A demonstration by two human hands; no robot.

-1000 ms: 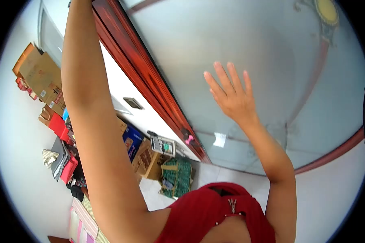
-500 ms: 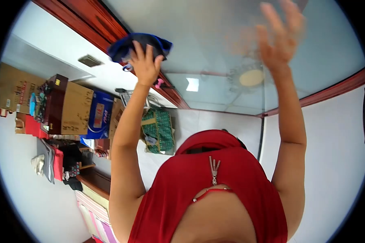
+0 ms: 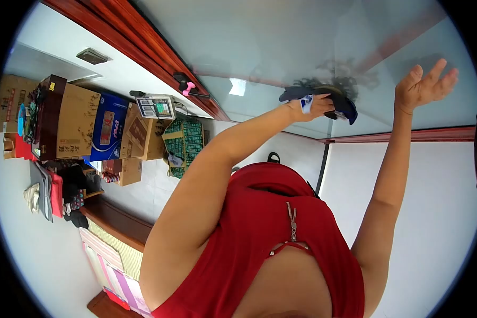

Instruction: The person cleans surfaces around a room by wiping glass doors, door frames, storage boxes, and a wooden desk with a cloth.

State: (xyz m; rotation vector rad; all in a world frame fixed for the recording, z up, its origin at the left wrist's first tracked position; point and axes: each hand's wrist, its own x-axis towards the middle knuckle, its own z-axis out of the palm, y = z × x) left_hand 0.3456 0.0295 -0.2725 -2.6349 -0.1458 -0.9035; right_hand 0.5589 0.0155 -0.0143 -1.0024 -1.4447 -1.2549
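My left hand (image 3: 319, 107) holds a dark blue cloth (image 3: 344, 106) with a white-and-blue patch against the frosted glass panel (image 3: 259, 47). Its fingers lie over the cloth, and part of the cloth hangs out beyond the wrist. On the glass behind it a dark reflection shows. My right hand (image 3: 426, 87) is raised near the glass at the right, fingers spread, with nothing in it; whether it touches the pane I cannot tell.
Red wooden framing (image 3: 143, 53) runs along the glass. At the left stand cardboard boxes (image 3: 79, 122), a blue box (image 3: 108, 127), a scale with a keypad (image 3: 156, 107) and a green patterned bag (image 3: 185, 140). A pink-and-black item (image 3: 187, 87) is at the frame.
My left hand has swept the cloth rightward and down across the glass from the frame side. My right hand has moved right and lower. The view has shifted slightly.
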